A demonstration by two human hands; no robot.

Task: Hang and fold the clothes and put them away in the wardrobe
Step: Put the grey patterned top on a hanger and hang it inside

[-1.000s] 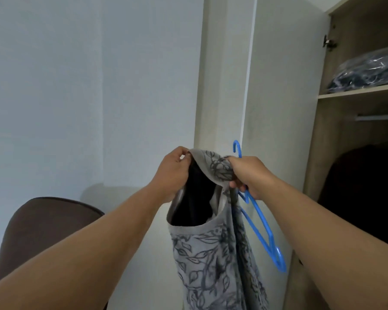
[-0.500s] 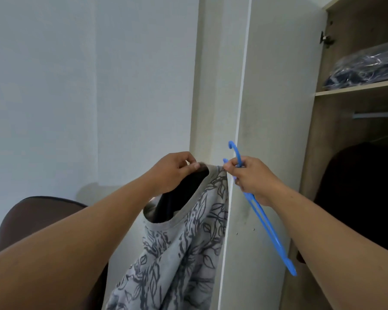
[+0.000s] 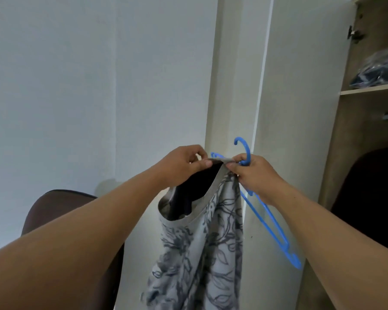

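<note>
Beside the open wardrobe (image 3: pixel 367 153): a person stood with both arms raised, working a garment onto a hanger.
Left hand (image 3: pixel 184 164): pinched the collar edge of a grey floral top (image 3: pixel 202 242) between thumb and forefinger, holding the neckline open.
Right hand (image 3: pixel 253 175): fingers curled around the neck of a blue plastic hanger (image 3: pixel 271 222), also nipping the other side of the collar.
Hanger position: one arm tip showed just above the stretched collar; the other arm slanted down to the right, outside the cloth.
Top position: hung from both hands in front of the white wardrobe door (image 3: pixel 300 108), not yet in the wardrobe.
Doing it well: likely best to keep the neckline taut, feed the upper arm into one shoulder, then tilt the hanger so the lower arm slips in without stretching the collar.
Change from half a second before: the hands had drawn closer together, and the hanger tip had come up against the collar.
Surroundings: a brown chair (image 3: pixel 61 209) stood lower left; bagged dark clothing (image 3: pixel 379 70) lay on a shelf.
</note>
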